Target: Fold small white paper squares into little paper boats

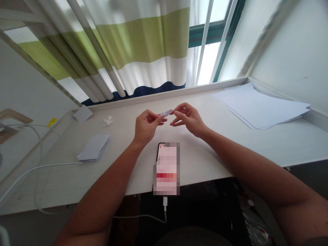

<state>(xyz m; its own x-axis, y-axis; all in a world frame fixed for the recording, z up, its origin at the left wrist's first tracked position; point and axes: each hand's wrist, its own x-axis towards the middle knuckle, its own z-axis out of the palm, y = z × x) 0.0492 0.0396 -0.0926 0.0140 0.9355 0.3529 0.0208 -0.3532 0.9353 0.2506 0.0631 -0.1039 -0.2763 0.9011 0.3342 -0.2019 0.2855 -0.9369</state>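
Above the desk, a small folded piece of white paper [167, 113] is held between both hands. My left hand [146, 125] pinches its left end between thumb and fingers. The fingertips of my right hand [188, 119] close on its right end, with the lower fingers loosely curled and apart from the paper. Nearer to me, below the hands, lies a phone [166, 171] with a lit, blurred screen. A white charging cable [165, 201] is plugged into its lower end, which reaches past the desk's front edge.
To the left lie a stack of small white paper squares [94, 147], a single paper square [82, 113] and a crumpled white scrap [108, 121]. Large white sheets [261, 106] rest at the right. White cables [38, 167] cross the left side. A curtain [143, 41] hangs behind the desk [210, 155].
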